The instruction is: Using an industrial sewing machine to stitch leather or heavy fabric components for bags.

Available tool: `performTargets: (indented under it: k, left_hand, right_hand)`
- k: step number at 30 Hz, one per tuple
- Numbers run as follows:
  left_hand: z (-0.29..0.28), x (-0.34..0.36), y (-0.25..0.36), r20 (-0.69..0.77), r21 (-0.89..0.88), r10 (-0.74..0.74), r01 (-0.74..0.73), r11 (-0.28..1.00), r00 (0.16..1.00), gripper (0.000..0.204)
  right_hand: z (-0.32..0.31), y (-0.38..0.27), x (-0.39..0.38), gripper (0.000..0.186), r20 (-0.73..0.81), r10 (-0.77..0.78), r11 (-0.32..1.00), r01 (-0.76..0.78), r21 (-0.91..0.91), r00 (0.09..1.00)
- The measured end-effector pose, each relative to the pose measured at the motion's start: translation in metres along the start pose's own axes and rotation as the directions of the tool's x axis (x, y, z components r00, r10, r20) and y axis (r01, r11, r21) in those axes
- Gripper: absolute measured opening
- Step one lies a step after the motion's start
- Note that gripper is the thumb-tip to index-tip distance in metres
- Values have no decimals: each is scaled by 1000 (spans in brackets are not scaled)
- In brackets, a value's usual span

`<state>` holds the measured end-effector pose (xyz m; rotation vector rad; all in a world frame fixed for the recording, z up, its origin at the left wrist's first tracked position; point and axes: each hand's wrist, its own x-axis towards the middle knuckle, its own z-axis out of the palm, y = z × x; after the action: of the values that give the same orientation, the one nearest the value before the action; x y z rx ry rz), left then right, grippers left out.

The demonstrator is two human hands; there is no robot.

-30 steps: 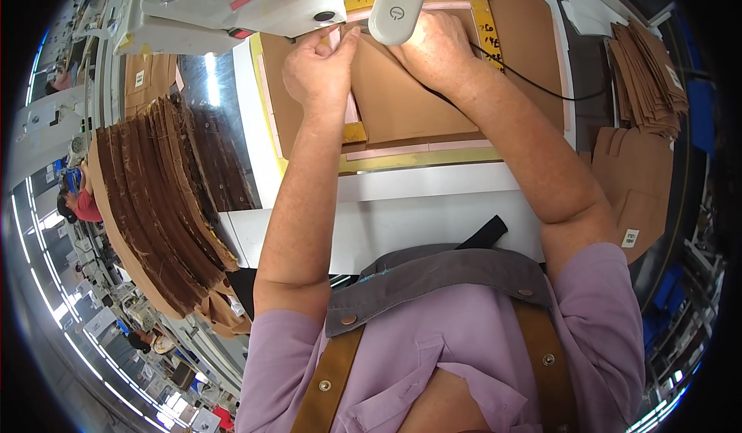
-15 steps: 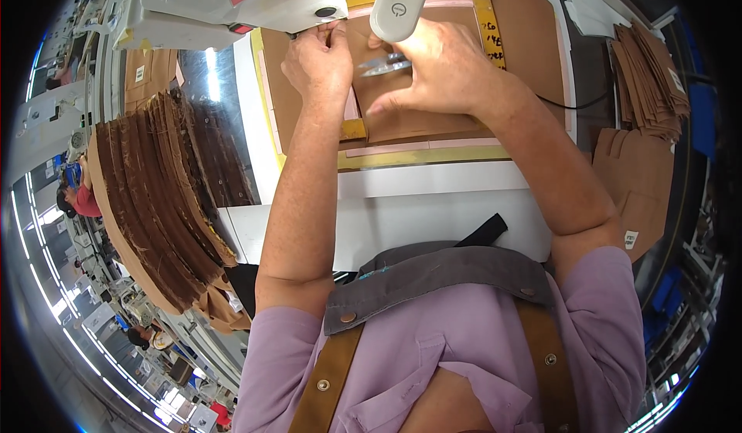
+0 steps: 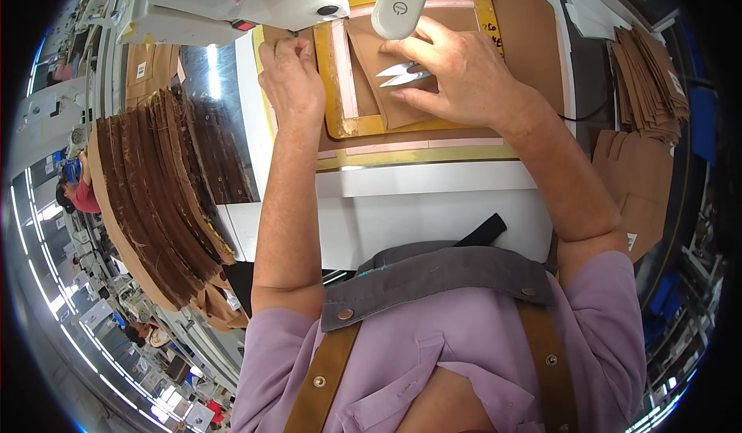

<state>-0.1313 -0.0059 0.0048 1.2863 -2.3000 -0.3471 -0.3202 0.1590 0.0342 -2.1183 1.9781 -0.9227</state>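
My right hand (image 3: 471, 73) holds a pair of thread snips (image 3: 403, 73), the blades apart and pointing left. The snips are over a brown fabric piece (image 3: 375, 97), whose left edge slants across a yellow template frame (image 3: 334, 112) with pink strips. My left hand (image 3: 294, 81) is at the left of this frame, over the brown material, just under the white sewing machine head (image 3: 255, 0). Its fingers are curled together, and whatever they may pinch is hidden. A yellow-edged base (image 3: 433, 155) lies beneath the frame.
A white device with a power symbol (image 3: 398, 15) hangs over the frame. Stacked dark brown pieces (image 3: 154, 201) lie at left. More brown pieces (image 3: 649, 81) are piled at right, beside a flat brown panel (image 3: 634, 178). Other people work far left.
My left hand has moved left and slightly down, uncovering the frame's left side. My right hand has shifted a little right and down, and the snips' blades now show spread apart.
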Motion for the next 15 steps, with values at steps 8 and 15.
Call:
performTargets:
  k: [8,15]
  left_hand:
    - [-11,15,-37,24,-92,56,-53,994,998,12]
    - [-19,10,-25,-29,-134,278,-280,951,960,24]
  right_hand:
    - [1,-34,14,56,59,-163,979,169,-116,985]
    - [14,-6,19,42,139,-261,953,278,-124,955]
